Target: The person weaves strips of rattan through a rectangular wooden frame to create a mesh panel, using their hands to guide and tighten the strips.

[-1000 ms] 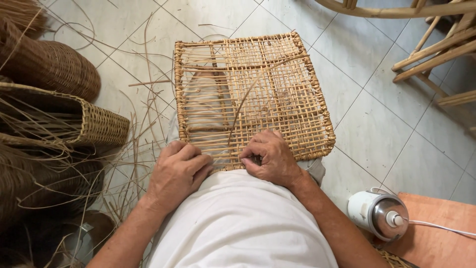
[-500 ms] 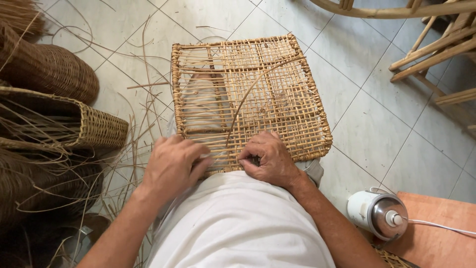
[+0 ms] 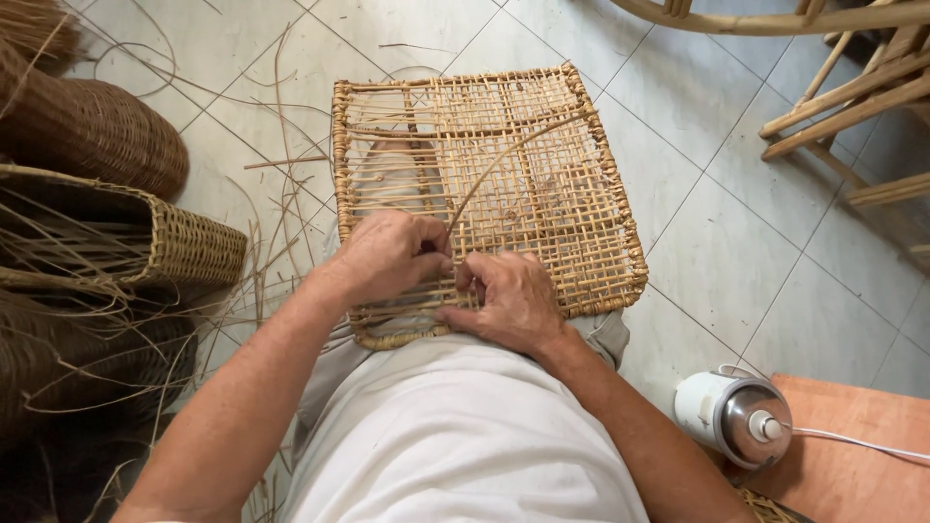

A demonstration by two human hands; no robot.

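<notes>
Loose cane strand (image 3: pixel 513 155) runs diagonally from both hands (image 3: pixel 455 276) toward upper right.

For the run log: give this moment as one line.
left hand: pinching thin cane strand | right hand: pressing square tan woven rattan panel | panel: on lap

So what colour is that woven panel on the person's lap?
Pale straw-tan, in an open grid weave: woven panel, seen in the head view.

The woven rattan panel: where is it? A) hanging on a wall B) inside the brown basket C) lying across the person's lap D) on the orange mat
C: the woven rattan panel rests on the person's lap, with the left hand and right hand working at its near edge above the tiled floor.
</notes>
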